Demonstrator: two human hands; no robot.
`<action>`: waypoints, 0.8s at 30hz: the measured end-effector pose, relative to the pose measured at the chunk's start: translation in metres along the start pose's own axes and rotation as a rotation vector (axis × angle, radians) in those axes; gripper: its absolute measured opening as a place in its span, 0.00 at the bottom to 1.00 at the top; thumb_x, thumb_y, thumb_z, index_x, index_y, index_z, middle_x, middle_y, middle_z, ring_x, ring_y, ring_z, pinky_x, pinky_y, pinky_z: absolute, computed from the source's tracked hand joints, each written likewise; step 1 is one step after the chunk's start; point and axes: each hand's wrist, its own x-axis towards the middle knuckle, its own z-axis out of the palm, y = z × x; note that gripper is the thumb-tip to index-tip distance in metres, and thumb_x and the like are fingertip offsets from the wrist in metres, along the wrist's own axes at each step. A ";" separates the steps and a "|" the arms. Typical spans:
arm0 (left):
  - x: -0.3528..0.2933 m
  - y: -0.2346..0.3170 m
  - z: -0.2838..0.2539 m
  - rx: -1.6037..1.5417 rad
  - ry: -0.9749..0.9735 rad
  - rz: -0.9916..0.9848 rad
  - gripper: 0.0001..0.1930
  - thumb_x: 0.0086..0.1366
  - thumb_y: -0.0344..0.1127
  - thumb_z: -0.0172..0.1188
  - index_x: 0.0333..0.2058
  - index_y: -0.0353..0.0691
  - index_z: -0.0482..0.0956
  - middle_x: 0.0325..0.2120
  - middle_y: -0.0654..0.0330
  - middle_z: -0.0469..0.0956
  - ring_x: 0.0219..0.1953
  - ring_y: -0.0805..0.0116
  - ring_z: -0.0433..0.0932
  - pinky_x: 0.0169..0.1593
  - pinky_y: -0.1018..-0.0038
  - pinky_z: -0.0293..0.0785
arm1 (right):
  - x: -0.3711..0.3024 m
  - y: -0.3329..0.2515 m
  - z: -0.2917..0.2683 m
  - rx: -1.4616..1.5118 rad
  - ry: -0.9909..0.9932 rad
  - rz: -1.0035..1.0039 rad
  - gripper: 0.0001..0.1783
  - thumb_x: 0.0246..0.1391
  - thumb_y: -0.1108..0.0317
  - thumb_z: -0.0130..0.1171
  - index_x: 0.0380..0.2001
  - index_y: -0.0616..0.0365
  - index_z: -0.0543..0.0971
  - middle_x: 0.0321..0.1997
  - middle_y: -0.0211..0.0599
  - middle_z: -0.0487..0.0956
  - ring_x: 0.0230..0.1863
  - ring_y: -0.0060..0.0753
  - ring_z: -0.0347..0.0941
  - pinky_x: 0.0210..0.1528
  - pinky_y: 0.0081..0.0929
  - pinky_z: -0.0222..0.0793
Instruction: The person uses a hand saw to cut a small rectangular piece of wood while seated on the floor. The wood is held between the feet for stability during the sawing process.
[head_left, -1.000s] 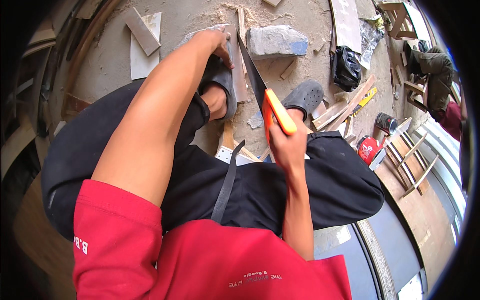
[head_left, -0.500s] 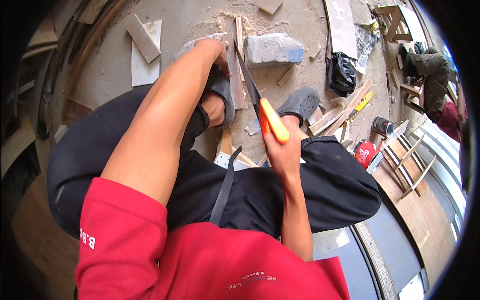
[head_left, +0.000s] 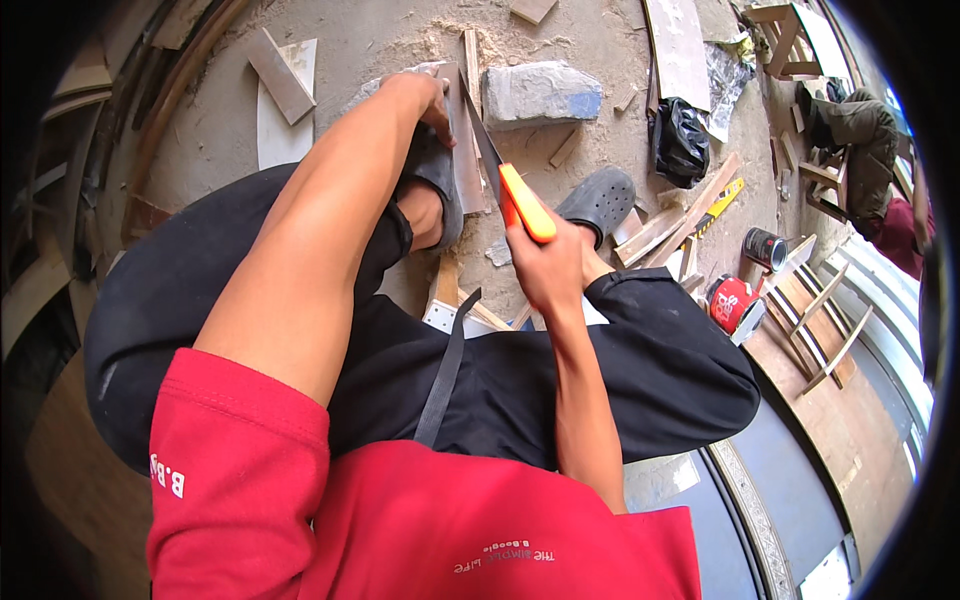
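Note:
My right hand [head_left: 548, 265] is closed round the orange handle of a handsaw [head_left: 527, 205]. Its dark blade slants away from me to the right edge of a narrow wooden board [head_left: 464, 150]. At the board's far end, my left hand [head_left: 428, 100] grips it from the left, its fingers partly hidden. My left foot, in a grey clog [head_left: 440, 180], is beside the board and looks to press against it; the exact contact is hidden. A thin wood strip [head_left: 472, 70] lies just past the blade, next to a grey stone block [head_left: 543, 95].
Sawdust and offcuts litter the floor. To the right are a black plastic bag [head_left: 682, 142], a yellow spirit level [head_left: 722, 205], wood pieces [head_left: 655, 235], a red can [head_left: 733, 303] and a dark can [head_left: 765, 249]. Another person [head_left: 865, 150] sits at the far right.
The handsaw and my right hand have moved away from me and slightly left along the board. My left hand keeps its hold on the board. The whole view has shifted slightly.

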 end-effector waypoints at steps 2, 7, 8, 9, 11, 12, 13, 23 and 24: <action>0.008 -0.005 0.008 -0.032 0.006 0.005 0.65 0.34 0.66 0.76 0.70 0.53 0.52 0.72 0.64 0.47 0.67 0.57 0.63 0.64 0.58 0.65 | -0.004 -0.008 -0.003 -0.039 -0.032 0.050 0.29 0.48 0.73 0.56 0.58 0.62 0.74 0.32 0.49 0.81 0.31 0.31 0.77 0.41 0.28 0.72; 0.006 -0.011 0.014 -0.041 0.052 0.095 0.65 0.33 0.65 0.75 0.69 0.44 0.54 0.71 0.51 0.45 0.66 0.48 0.61 0.66 0.59 0.63 | -0.033 0.006 -0.010 0.021 0.037 -0.224 0.29 0.48 0.74 0.56 0.57 0.63 0.74 0.40 0.54 0.82 0.37 0.34 0.80 0.46 0.29 0.73; 0.006 -0.007 0.010 -0.035 0.051 0.093 0.65 0.33 0.65 0.75 0.69 0.44 0.54 0.72 0.51 0.45 0.67 0.48 0.61 0.66 0.59 0.63 | -0.023 0.006 -0.006 0.010 0.027 -0.109 0.29 0.48 0.74 0.56 0.57 0.62 0.74 0.38 0.54 0.82 0.35 0.35 0.79 0.44 0.29 0.73; 0.005 -0.003 0.008 -0.029 0.051 0.090 0.65 0.33 0.66 0.74 0.69 0.44 0.54 0.72 0.51 0.44 0.67 0.48 0.61 0.66 0.59 0.63 | -0.007 0.006 0.000 0.000 0.016 0.006 0.29 0.48 0.74 0.56 0.57 0.62 0.75 0.36 0.55 0.82 0.33 0.35 0.79 0.43 0.30 0.73; 0.003 -0.001 0.008 -0.028 0.062 0.086 0.65 0.34 0.66 0.74 0.69 0.44 0.55 0.72 0.51 0.44 0.67 0.48 0.61 0.66 0.59 0.63 | 0.001 0.007 0.004 0.045 0.050 -0.044 0.28 0.48 0.73 0.57 0.57 0.61 0.75 0.33 0.55 0.81 0.30 0.34 0.78 0.40 0.29 0.73; 0.002 0.000 0.007 -0.027 0.069 0.084 0.65 0.34 0.65 0.75 0.69 0.44 0.55 0.72 0.51 0.44 0.67 0.48 0.61 0.66 0.59 0.63 | -0.011 0.004 -0.001 0.034 0.062 -0.076 0.28 0.48 0.73 0.57 0.57 0.61 0.75 0.33 0.55 0.81 0.30 0.34 0.78 0.40 0.29 0.73; 0.004 -0.009 0.012 -0.028 0.078 0.076 0.64 0.33 0.65 0.75 0.69 0.44 0.55 0.72 0.51 0.44 0.67 0.48 0.61 0.66 0.59 0.63 | -0.021 0.003 -0.001 0.031 0.056 -0.117 0.28 0.48 0.73 0.57 0.57 0.62 0.75 0.33 0.55 0.81 0.30 0.34 0.79 0.40 0.28 0.73; 0.002 -0.011 0.012 -0.005 0.082 0.081 0.64 0.34 0.63 0.75 0.69 0.45 0.55 0.72 0.50 0.44 0.66 0.46 0.62 0.65 0.58 0.64 | -0.028 0.004 -0.003 -0.004 0.065 -0.145 0.28 0.48 0.72 0.56 0.56 0.62 0.75 0.33 0.57 0.80 0.29 0.33 0.77 0.37 0.31 0.72; 0.006 -0.011 0.012 -0.001 0.092 0.086 0.63 0.34 0.63 0.76 0.69 0.46 0.55 0.72 0.50 0.44 0.66 0.46 0.62 0.65 0.58 0.64 | -0.041 0.016 -0.003 0.084 0.079 -0.168 0.28 0.48 0.73 0.56 0.56 0.64 0.75 0.33 0.52 0.81 0.30 0.28 0.76 0.39 0.28 0.73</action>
